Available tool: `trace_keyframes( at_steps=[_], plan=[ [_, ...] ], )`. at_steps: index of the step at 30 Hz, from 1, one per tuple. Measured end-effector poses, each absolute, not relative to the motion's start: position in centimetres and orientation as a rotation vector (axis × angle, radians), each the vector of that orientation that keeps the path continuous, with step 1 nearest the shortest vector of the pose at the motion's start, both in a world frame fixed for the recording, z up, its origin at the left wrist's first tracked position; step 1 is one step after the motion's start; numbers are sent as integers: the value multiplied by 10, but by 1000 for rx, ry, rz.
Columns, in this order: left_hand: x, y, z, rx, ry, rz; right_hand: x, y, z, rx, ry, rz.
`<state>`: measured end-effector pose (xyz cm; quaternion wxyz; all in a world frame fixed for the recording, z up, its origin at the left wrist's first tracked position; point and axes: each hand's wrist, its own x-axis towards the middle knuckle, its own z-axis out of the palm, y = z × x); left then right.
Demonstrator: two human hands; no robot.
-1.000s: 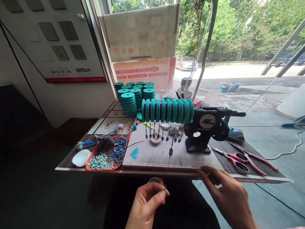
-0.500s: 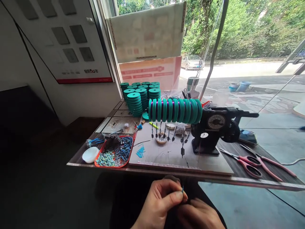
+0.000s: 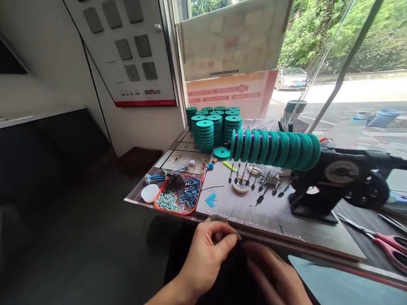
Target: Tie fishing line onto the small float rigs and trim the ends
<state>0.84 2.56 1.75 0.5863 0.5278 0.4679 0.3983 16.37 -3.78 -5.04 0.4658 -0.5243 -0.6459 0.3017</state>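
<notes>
Below the table edge: your two hands meet in front of your lap, just under the dark wooden table [image 3: 318, 250].
Left hand: your left hand [image 3: 206, 258] pinches a very small dark piece [image 3: 237, 232] between thumb and forefinger; it is too small to tell what it is.
Right hand: your right hand [image 3: 273, 275] lies close beside the left one, blurred, the fingers half curled; I cannot tell if it grips anything.
Handling: the piece looks very light and thin, so I judge it slips away easily. Hold it by the fingertips near its end, with soft pressure.
On the table: the orange plastic tray of small blue and silver parts [image 3: 178, 199] is near the left hand, a white oval pebble-like lump [image 3: 149, 192] just beside it. Further back stand stacks of teal round spools [image 3: 213, 129], and a row of teal spools on a rod [image 3: 276, 148] sits on the black metal winding machine [image 3: 337, 182]. Red-handled scissors [image 3: 386, 243] lie at the right.
Change: half a second ago a small blue tip stood out above your left thumb; now only a dark tip shows. The view has turned to the left, so the table sits more to the right.
</notes>
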Motion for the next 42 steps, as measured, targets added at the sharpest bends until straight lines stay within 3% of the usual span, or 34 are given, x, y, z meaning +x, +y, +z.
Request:
trace_keyframes(
  at_steps=[10,17,26,32,36,42],
  plan=[
    [14,33,21,1501,1075,807,162,-15,-17,-1309,-1207,1081],
    [15,29,26,1341,878,846,159,-12,-8,-826,-620,1598],
    [27,20,13,925,722,1051,157,-7,-6,-670,-561,1596],
    [34,17,14,525,807,810,161,-6,-7,-597,-616,1463],
    [30,16,15,571,894,727,169,-11,-19,-879,-942,1286],
    [23,15,10,765,1080,713,170,-24,-52,-1258,-1595,197]
  ],
)
